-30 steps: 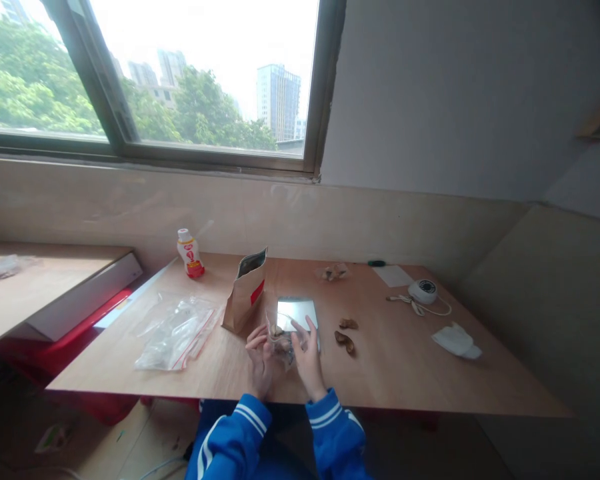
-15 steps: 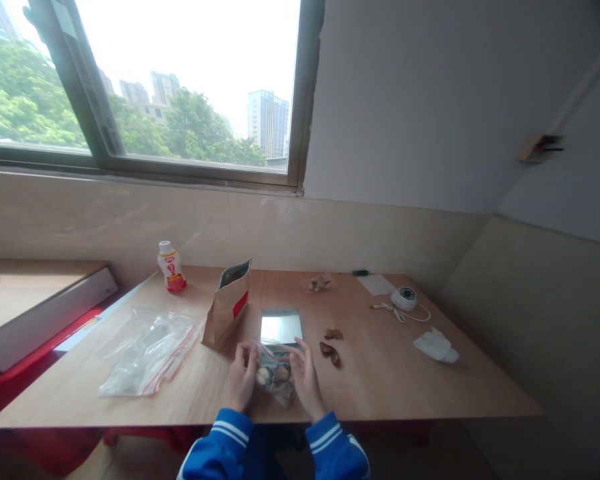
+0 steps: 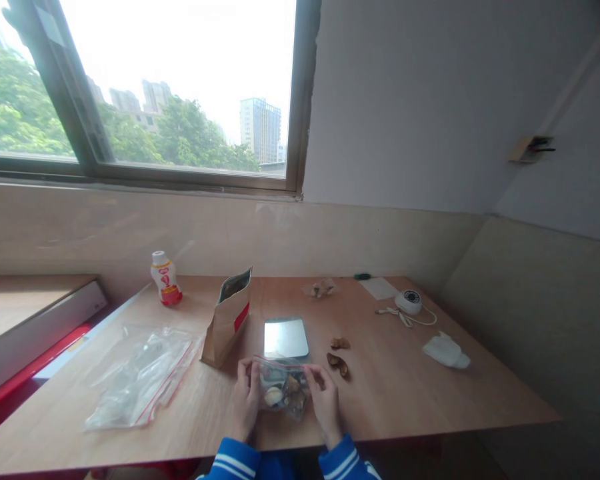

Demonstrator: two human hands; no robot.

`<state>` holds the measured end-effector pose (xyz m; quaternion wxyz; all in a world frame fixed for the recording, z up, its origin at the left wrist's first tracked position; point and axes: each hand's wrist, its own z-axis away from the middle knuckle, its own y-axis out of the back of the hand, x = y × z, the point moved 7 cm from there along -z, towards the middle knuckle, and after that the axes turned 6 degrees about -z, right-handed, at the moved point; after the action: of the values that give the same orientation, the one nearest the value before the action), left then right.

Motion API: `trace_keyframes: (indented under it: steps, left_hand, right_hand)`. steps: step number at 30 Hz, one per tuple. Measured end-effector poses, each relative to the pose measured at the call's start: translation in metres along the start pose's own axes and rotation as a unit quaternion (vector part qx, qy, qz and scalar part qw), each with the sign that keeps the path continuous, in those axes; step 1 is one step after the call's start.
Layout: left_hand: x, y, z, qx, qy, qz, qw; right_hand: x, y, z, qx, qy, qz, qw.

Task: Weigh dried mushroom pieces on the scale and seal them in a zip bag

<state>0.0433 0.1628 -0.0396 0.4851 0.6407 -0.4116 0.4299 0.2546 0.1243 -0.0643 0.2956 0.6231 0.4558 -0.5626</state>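
Note:
A small clear zip-lock bag with a red seal line holds several brown and pale dried pieces, which look like dried mushrooms. My left hand pinches its top left corner, and my right hand pinches the top right corner, so the seal is stretched between them. Just beyond the bag lies a small flat scale with a shiny metal plate, its near edge partly covered by the bag. To the right of it, a few loose brown dried pieces rest on the table.
A brown paper pouch stands open left of the scale. Empty clear zip bags lie further left, near a white-and-red bottle. Along the back are another small bag, white paper, a dome camera; crumpled tissue lies right.
My hands have drawn apart slightly, and the bag's top edge is now pulled straight between them. The camera view has shifted a little, so the table sits lower.

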Motion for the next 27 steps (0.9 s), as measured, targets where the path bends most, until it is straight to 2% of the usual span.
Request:
trace_keyframes:
  steps: [5, 9, 10, 13, 15, 18, 23, 27]
  left_hand:
    - [0.006, -0.005, 0.000, -0.048, -0.002, -0.003, 0.999]
    - [0.008, -0.018, 0.002, -0.111, -0.022, 0.011, 0.994]
    - [0.008, -0.021, 0.003, -0.126, -0.030, 0.013, 0.991]
    - [0.009, -0.021, 0.003, -0.126, -0.041, 0.012, 0.991]
    - [0.009, -0.018, 0.004, -0.107, -0.038, 0.014, 0.993]
    - [0.010, -0.016, 0.005, -0.100, -0.032, 0.016, 0.994]
    - [0.009, -0.015, 0.004, -0.083, -0.034, 0.011, 0.996]
    - [0.005, -0.016, 0.004, -0.081, -0.022, 0.006, 0.996]
  right_hand:
    - [0.002, 0.012, -0.006, 0.050, -0.017, -0.021, 0.998]
    - [-0.020, 0.028, -0.007, 0.110, -0.009, -0.030, 0.993]
    - [-0.030, 0.028, -0.008, 0.095, -0.003, -0.019, 0.995]
    - [-0.061, 0.014, -0.011, -0.029, 0.027, 0.028, 0.999]
    - [-0.070, 0.014, -0.017, -0.051, 0.032, 0.032, 0.998]
    - [-0.055, 0.026, -0.029, -0.006, -0.002, -0.006, 1.000]
    - [-0.008, 0.036, -0.026, 0.001, -0.037, -0.046, 0.998]
    - [0.002, 0.039, -0.017, -0.005, -0.045, -0.059, 0.997]
